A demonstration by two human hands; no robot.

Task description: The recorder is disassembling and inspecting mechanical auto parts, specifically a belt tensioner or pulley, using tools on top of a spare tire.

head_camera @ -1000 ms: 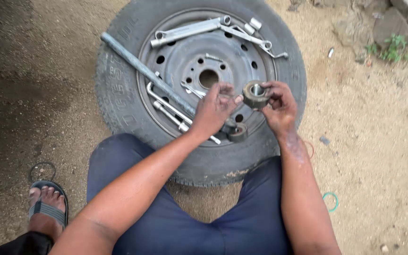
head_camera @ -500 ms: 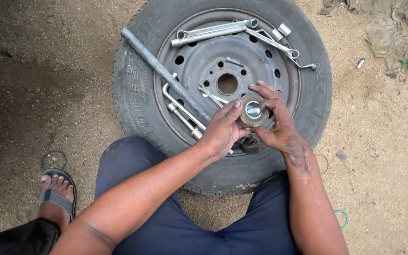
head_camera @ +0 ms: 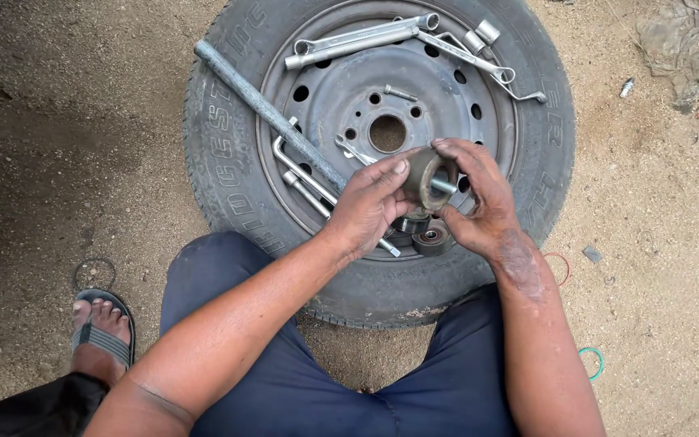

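Note:
A round rusty metal bearing part with a short steel pin through its middle is held over the wheel. My left hand grips it from the left with thumb and fingers. My right hand holds it from the right, fingers curled over the top. Both hands hover above the steel rim of a car wheel lying flat on the ground. Just beneath the hands, two small dark round bearings rest on the rim.
On the rim lie a long grey bar, an L-shaped wrench, ring spanners and small sockets. The tyre lies on sandy ground. A sandalled foot is at lower left. Thin rubber rings lie on the dirt.
Both hands have kept hold of the round part and turned it, so its side now faces the camera instead of its face. The view has shifted over the wheel.

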